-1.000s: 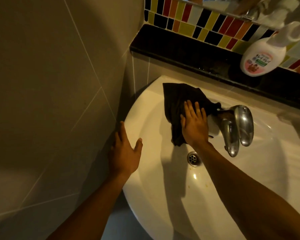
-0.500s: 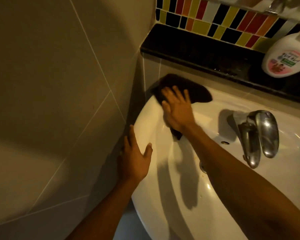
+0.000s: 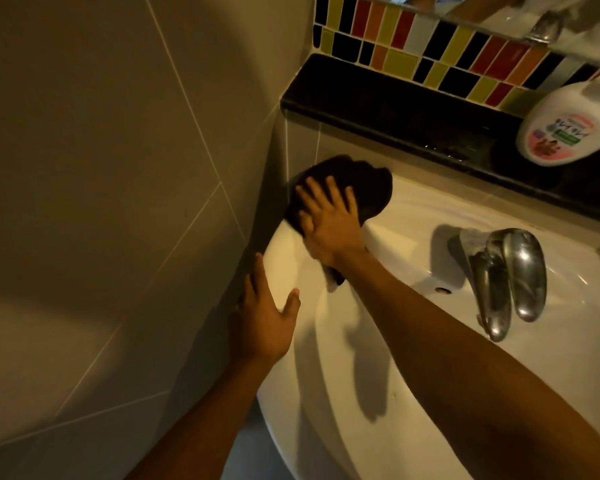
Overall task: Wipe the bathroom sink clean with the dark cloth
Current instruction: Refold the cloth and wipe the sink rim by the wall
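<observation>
The white round sink [image 3: 413, 237] fills the right half of the view. A dark cloth [image 3: 371, 188] lies bunched on its back left rim, close to the wall corner. My right hand [image 3: 329, 223] presses flat on the cloth with its fingers spread; part of the cloth hangs below the palm into the basin. My left hand [image 3: 265, 317] rests open on the sink's left edge, fingers toward the wall, holding nothing. The drain is hidden behind my right forearm.
A chrome tap [image 3: 510, 278] stands at the back of the sink on the right. A white soap bottle [image 3: 565, 133] sits on the black ledge [image 3: 378, 109] under coloured mosaic tiles. A beige tiled wall [image 3: 118, 202] closes the left side.
My right hand has slid the cloth from beside the tap leftward and back to the rim's far left corner. The left hand stays on the sink's left edge.
</observation>
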Motion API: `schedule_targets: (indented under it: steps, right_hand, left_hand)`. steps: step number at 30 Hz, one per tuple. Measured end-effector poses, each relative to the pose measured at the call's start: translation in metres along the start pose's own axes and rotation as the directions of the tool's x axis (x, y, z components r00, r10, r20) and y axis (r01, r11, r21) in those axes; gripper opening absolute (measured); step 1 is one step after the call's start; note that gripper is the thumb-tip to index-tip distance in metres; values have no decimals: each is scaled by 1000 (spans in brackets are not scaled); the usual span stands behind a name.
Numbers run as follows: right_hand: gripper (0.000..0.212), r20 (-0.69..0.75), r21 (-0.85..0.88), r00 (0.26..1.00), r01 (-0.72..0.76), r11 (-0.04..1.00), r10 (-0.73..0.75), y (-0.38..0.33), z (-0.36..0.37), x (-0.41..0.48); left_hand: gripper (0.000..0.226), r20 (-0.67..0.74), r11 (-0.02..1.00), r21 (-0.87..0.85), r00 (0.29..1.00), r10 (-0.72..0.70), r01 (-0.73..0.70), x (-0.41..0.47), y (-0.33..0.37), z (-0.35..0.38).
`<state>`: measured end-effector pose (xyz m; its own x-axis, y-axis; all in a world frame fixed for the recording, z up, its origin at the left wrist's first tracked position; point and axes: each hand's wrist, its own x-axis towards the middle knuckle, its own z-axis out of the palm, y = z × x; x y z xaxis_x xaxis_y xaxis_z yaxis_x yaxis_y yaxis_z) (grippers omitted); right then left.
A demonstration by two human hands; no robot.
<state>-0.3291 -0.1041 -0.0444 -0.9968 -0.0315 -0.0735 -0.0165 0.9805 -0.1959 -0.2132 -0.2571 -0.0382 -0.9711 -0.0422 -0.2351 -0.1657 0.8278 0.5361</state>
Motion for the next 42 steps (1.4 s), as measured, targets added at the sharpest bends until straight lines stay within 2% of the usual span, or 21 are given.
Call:
schedule_targets:
  steps: [2,3,5,8,11,13,18,19,23,27,31,33,38,40,42]
  right_hand:
    - [52,38,-1,989,147,989,-146,12,-6,-6]
    - [52,39,10,989,145,989,-145,26,-11,-6]
    - [53,-2,11,1000,-7,1000,7,58,-17,-10]
    - [56,-63,-20,965,-255,967,253,82,-17,-33]
    - [60,-32,-16,893,-449,893,449,76,-8,-50]
    - [66,14,-55,858,-512,857,513,73,-6,-65]
    - [91,64,-219,854,-492,842,516,77,-6,-114]
    - [89,75,-211,857,-486,848,510,79,-9,-114]
    - [60,64,-43,853,-517,855,518,85,-13,-81]
    - [58,8,-54,846,-531,845,532,86,-3,-68]
    - [58,-53,-159,917,-398,904,395,84,8,-107]
    - [57,-55,-160,921,-388,908,384,80,12,-122]
    - [54,-1,89,880,-473,876,475,59,6,-90]
    - [54,-18,206,908,-407,890,419,42,5,-69]
    - [54,-41,250,948,-297,922,316,25,2,-46]
  left_hand:
    - [86,2,1000,16,1000,-2,2,0,1,0]
    - [86,6,1000,15,1000,-7,7,0,1,0]
    - [86,12,1000,0,1000,-12,12,0,0,0]
    - [86,18,1000,3,1000,-10,10,0,-1,1]
    - [86,20,1000,10,1000,-6,5,0,-2,1]
    - [86,22,1000,11,1000,-1,1,0,-2,1]
    - [86,11,1000,4,1000,5,-5,-1,-3,1]
    - [86,7,1000,1,1000,9,-9,-1,-2,1]
    - [86,6,1000,-1,1000,12,-12,0,-3,3]
    - [87,2,1000,4,1000,12,-12,0,-3,3]
    - [87,8,1000,3,1000,16,-16,-1,-4,3]
    - [86,11,1000,3,1000,9,-9,-1,-3,2]
    - [87,3,1000,-2,1000,10,-10,-1,-4,1]
    - [87,-3,1000,-14,1000,17,-17,-1,-5,2]
    - [87,-6,1000,-16,1000,18,-18,-1,-6,3]
